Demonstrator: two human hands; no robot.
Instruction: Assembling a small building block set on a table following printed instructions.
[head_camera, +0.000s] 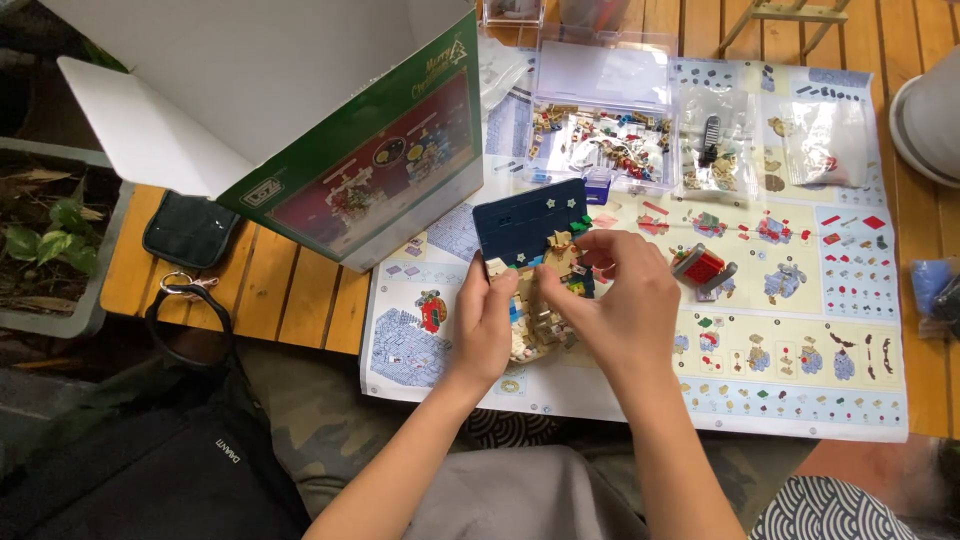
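Slatted orange-brown wooden worktop (300, 290) outdoors, spread with a large printed paper instruction sheet (800, 380).

Both hands, left (483, 325) and right (625, 305), closed on a small tan toy-brick model with a dark blue starred back panel (530, 225) at the sheet's near-left part. Above the sheet's left corner, an open green-and-red cardboard box (390, 150); at its far edge, a clear plastic tray of small bricks (600, 140). Model's lower half hidden by fingers; tiny parts indistinct.

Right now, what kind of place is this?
Probably a patio or porch used as a hobby spot: a slatted wooden table, a planter with leafy soil beside it, and both hands on a small brick model over an instruction sheet.
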